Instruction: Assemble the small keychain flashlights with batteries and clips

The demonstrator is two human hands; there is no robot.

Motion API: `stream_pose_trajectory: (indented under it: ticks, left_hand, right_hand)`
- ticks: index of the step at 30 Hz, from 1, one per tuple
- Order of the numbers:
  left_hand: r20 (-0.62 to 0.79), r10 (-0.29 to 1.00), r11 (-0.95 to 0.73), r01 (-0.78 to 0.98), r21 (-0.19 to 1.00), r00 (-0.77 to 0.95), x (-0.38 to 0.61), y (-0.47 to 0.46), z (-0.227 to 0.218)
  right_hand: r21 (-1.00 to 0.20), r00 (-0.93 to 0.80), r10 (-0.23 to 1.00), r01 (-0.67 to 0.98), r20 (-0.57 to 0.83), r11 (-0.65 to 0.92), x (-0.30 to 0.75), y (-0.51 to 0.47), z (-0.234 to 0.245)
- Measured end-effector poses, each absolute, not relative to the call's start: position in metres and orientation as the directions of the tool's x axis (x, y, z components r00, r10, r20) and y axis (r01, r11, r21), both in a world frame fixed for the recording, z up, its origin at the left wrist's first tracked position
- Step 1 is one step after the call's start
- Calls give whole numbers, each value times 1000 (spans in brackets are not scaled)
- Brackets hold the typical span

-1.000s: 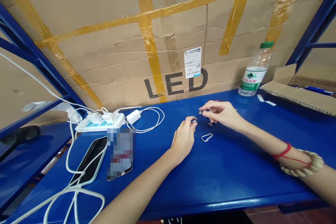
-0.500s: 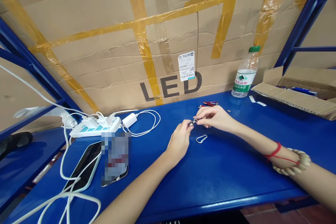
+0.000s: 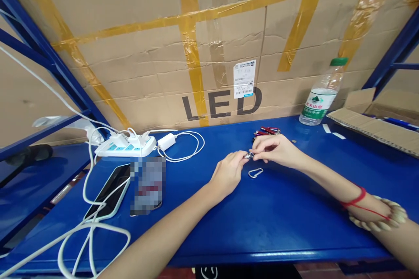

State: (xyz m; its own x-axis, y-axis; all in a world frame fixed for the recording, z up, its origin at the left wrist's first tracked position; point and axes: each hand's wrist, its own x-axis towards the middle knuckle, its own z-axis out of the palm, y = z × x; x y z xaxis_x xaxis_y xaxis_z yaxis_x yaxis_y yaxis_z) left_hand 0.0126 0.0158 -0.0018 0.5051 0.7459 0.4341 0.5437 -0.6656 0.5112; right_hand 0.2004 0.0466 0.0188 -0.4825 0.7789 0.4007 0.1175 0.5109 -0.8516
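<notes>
My left hand [image 3: 227, 173] and my right hand [image 3: 275, 149] meet fingertip to fingertip over the blue shelf top [image 3: 262, 222]. Both pinch one small silver metal piece [image 3: 249, 155] between them; I cannot make out its exact shape. A silver carabiner clip [image 3: 255, 172] lies flat on the shelf just below the hands, touched by neither. Behind my right hand lies a small heap of red and silver parts [image 3: 266, 131]. My right wrist wears a red string and a bead bracelet.
A water bottle [image 3: 321, 95] stands at the back right beside an open cardboard box [image 3: 376, 115]. A white power strip [image 3: 126, 146] with chargers, loose white cables [image 3: 94, 226] and two phones [image 3: 111, 192] fill the left side. A taped LED carton [image 3: 212, 52] forms the back wall.
My hands were apart a second ago, each pinching something small. They have come together and now hold the silver piece jointly. The camera view shifted slightly.
</notes>
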Motion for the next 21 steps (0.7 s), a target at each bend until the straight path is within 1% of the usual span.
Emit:
stream_pose_trajectory:
  ticks: [10, 14, 18, 21]
  left_hand:
    - [404, 721, -692, 564, 450, 563, 8, 15, -3]
    - [400, 718, -696, 579, 425, 569, 7, 16, -4]
    - [409, 717, -697, 597, 398, 565, 7, 17, -5]
    - [430, 712, -700, 607, 377, 555, 8, 17, -6]
  right_hand:
    - [-862, -461, 810, 164, 362, 479, 191, 39, 20]
    - [-857, -460, 822, 215, 334, 469, 190, 39, 17]
    - [-828, -460, 816, 254, 351, 499, 191, 41, 15]
    - [-842, -466, 826, 264, 317, 472, 191, 41, 15]
